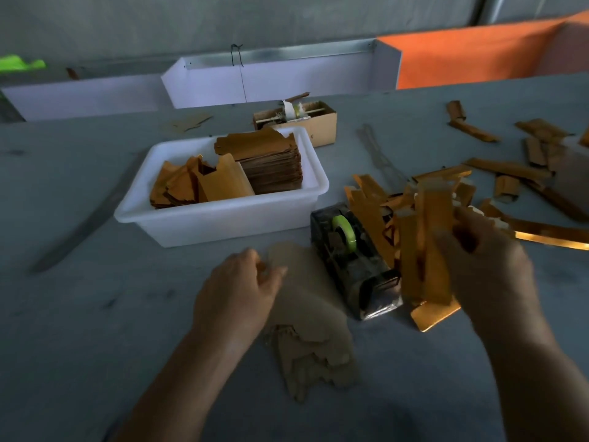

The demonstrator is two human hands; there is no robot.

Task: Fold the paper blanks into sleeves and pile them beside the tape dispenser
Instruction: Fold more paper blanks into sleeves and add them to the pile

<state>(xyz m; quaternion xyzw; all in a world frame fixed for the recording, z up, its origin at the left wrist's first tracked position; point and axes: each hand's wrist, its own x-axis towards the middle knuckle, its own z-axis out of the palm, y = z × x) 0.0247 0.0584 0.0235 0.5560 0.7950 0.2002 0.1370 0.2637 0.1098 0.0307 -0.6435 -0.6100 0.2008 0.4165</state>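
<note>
Right now the folded sleeve (pixel 427 240), a narrow golden strip standing nearly upright, is pinched in the right hand (pixel 484 260) just to the right of the tape dispenser (pixel 353 260), above the loose pile of sleeves (pixel 379 205) already lying there. It looks ready to be dropped: better to lay it flat along the others than let it fall on end, so the heap does not slide onto the dispenser (motion blur hides the exact finger positions). The left hand (pixel 242 282) rests with loosely curved fingers on the flat blanks (pixel 306 314) in front of the person, holding nothing that I can see. More blanks fill the white tub (pixel 223 215) behind.
</note>
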